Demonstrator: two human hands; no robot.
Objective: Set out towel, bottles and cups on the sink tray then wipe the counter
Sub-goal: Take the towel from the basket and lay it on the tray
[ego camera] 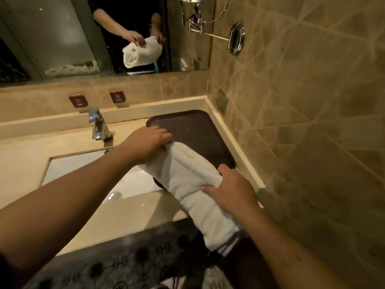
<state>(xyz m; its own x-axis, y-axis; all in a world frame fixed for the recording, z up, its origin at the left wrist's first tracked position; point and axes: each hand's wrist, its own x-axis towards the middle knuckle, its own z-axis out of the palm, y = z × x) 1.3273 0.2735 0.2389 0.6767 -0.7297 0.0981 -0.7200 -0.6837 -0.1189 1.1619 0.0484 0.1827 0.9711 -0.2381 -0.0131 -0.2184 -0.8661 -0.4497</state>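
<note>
A rolled white towel with dark stripes at its near end is held in the air over the near edge of a dark brown tray. My left hand grips the towel's far end, above the tray's left side. My right hand grips the towel's middle from the right. The tray lies on the beige counter in the right corner by the tiled wall, and nothing else rests on its visible part. No bottles or cups are in sight.
A white sink basin sits left of the tray, with a chrome tap behind it. The mirror above reflects the towel and hands. A chrome swing-arm mirror mount projects from the right wall. Patterned floor lies below.
</note>
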